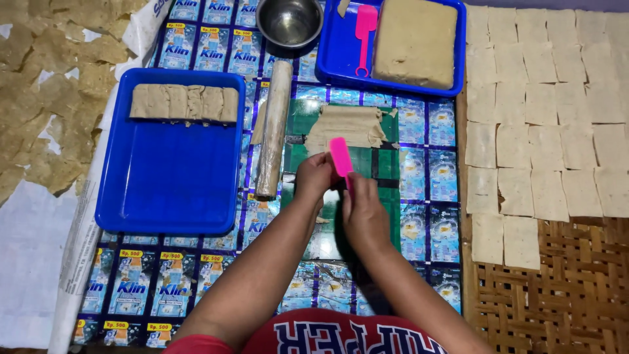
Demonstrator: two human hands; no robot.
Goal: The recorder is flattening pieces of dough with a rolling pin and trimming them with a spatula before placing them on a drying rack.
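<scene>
My right hand (364,213) grips a pink plastic scraper (341,156), its blade pointing up and away from me. My left hand (314,176) touches the scraper's lower part, fingers curled against it. Just beyond both hands lies a folded heap of thin beige dough (347,124) on a dark green board (386,196). A dough-coated rolling pin (274,128) lies lengthwise left of the board.
A blue tray (170,177) at left holds a row of dough slabs (183,103). A second blue tray (334,62) at the back holds a big dough block (414,40) and a pink spatula (364,33). A steel bowl (289,23) stands beside it. Square dough sheets (544,118) dry on a woven mat (557,295) at right.
</scene>
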